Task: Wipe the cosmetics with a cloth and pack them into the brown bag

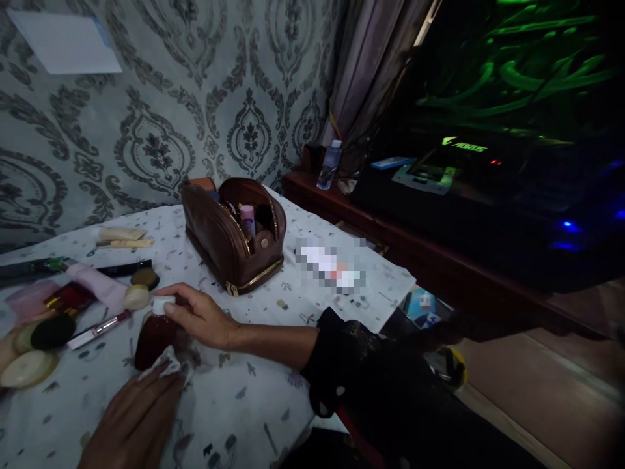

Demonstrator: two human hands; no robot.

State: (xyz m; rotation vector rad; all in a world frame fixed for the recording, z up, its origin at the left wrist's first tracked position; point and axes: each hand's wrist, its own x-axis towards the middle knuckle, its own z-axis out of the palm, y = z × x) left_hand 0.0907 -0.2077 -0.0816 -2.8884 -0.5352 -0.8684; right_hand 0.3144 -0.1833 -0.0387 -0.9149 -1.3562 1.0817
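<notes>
A bottle of dark red liquid with a white cap (152, 340) stands on the patterned cloth, tilted slightly. My right hand (202, 318) reaches in from the right, its thumb and fingers closed around the white cap. Low in the view, my left hand (134, 417) presses a crumpled white wipe (168, 362) against the lower part of the bottle. Most of the left fingers' grip on the wipe is hidden from this angle. Just left of the bottle sit a small cream-lidded jar (137, 298) and a pink tube (97, 286).
Behind my hands an open brown cosmetics bag (215, 234) holds several items. Brushes, a lip gloss tube (98, 329) and a round cream container (28, 369) lie at left. A blurred-out object (329, 267) rests at right. A clear bottle (329, 165) stands beside a dark computer case (488, 195).
</notes>
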